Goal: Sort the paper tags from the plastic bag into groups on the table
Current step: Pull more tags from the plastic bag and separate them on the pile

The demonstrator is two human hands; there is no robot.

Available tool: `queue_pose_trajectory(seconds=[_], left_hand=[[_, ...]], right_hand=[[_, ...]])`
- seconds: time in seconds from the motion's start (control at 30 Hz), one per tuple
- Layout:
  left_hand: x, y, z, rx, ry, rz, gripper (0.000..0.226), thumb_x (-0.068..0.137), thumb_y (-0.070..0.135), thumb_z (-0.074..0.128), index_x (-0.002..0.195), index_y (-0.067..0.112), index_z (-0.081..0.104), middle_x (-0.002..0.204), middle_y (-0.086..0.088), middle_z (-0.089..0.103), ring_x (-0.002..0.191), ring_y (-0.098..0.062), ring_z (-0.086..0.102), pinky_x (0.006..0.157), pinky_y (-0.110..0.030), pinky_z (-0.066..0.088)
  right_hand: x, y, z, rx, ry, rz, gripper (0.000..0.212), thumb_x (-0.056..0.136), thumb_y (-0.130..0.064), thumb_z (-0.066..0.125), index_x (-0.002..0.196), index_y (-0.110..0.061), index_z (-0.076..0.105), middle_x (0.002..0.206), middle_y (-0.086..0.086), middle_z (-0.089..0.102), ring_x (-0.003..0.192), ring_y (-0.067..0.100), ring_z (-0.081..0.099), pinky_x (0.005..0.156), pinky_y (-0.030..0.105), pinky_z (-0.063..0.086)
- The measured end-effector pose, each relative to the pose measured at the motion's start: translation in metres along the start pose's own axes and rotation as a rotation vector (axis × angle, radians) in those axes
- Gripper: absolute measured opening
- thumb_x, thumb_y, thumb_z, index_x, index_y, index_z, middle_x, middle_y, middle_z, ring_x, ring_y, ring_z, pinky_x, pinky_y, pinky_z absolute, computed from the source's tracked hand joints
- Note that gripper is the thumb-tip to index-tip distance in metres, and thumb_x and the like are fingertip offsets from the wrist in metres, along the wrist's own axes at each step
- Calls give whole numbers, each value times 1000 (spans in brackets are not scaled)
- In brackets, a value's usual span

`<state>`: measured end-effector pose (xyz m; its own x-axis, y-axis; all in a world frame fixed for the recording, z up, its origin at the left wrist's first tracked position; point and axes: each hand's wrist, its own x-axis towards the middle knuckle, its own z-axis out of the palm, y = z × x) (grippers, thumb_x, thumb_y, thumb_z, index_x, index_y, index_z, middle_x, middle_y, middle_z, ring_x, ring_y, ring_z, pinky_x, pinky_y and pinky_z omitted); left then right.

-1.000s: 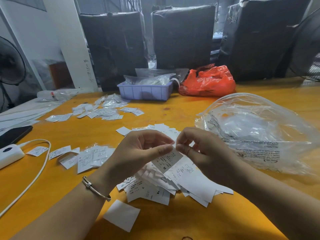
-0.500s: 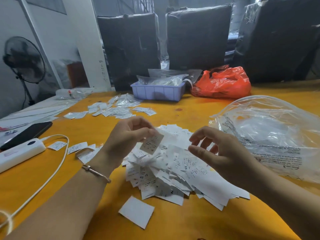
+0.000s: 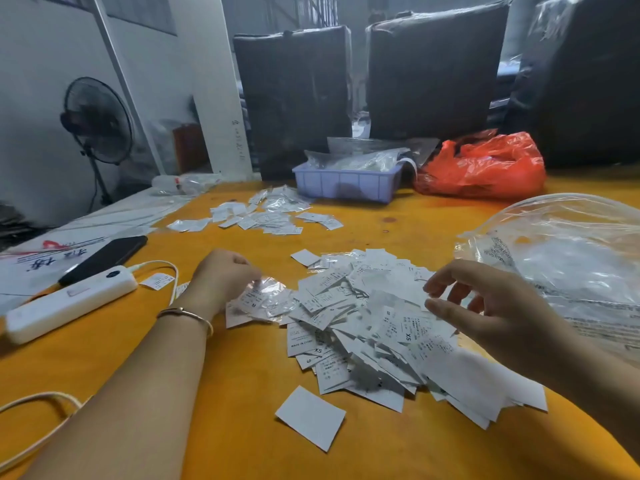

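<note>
- Pile of paper tags (image 3: 374, 320) sits directly under the right hand (image 3: 485, 306), fingers spread, empty.
- Left hand (image 3: 225, 278), curled, lowers onto a side group (image 3: 256, 303); grip unclear.

Two hands are seen, the left hand (image 3: 225, 278) and the right hand (image 3: 485, 306). One clear plastic bag (image 3: 571, 258) lies at three o'clock, one orange bag (image 3: 485, 168) and one tray (image 3: 346, 185) at twelve, one phone (image 3: 104, 259) at nine. The paper tags (image 3: 374, 323) are too many to be counted.
</note>
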<state>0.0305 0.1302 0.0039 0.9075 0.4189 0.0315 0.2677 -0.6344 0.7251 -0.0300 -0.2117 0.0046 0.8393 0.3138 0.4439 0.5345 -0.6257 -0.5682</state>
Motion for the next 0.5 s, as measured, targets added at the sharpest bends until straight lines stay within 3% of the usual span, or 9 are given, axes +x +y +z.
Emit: queue_pose_trajectory(seconds=[0.07, 0.17, 0.27, 0.33, 0.4, 0.5], left_hand=[[0, -2, 2, 78, 84, 60, 9, 83, 15, 69, 76, 17, 73, 84, -1, 69, 72, -21, 57, 60, -27, 44], [-3, 1, 6, 186, 205, 197, 8, 88, 23, 63, 89, 23, 71, 92, 2, 67, 83, -21, 58, 64, -29, 42], [-14, 14, 14, 211, 289, 404, 8, 89, 23, 63, 92, 26, 69, 94, 4, 62, 82, -16, 56, 61, -27, 39], [-28, 27, 24, 111, 224, 534, 8, 88, 20, 65, 90, 28, 68, 93, 8, 62, 81, -9, 57, 60, -24, 40], [-44, 38, 35, 44, 83, 661, 10, 88, 18, 69, 92, 28, 69, 93, 13, 63, 85, -3, 59, 62, -21, 43], [-62, 46, 49, 70, -83, 832, 11, 88, 22, 72, 97, 28, 70, 97, 18, 63, 93, -1, 59, 67, -23, 51]], right_hand=[[2, -2, -4, -61, 39, 7, 8, 84, -20, 71, 86, -26, 66, 78, -14, 63, 70, 7, 60, 59, 30, 51], [5, 2, -21, -276, 207, 23, 13, 81, -5, 69, 75, -16, 66, 68, -3, 63, 62, 18, 58, 55, 41, 52], [7, 14, -48, -534, 360, 173, 15, 79, -6, 64, 67, -15, 63, 62, 4, 61, 58, 29, 53, 49, 31, 42], [9, 27, -59, -674, 319, 325, 13, 80, -8, 61, 70, -15, 64, 67, 4, 60, 62, 28, 52, 49, 26, 33], [11, 41, -63, -777, 184, 466, 6, 83, -16, 61, 83, -16, 66, 84, 5, 64, 77, 28, 55, 56, 29, 39], [11, 52, -62, -792, 28, 570, 36, 87, -46, 63, 106, -15, 63, 110, 5, 61, 103, 27, 55, 73, 34, 48]])
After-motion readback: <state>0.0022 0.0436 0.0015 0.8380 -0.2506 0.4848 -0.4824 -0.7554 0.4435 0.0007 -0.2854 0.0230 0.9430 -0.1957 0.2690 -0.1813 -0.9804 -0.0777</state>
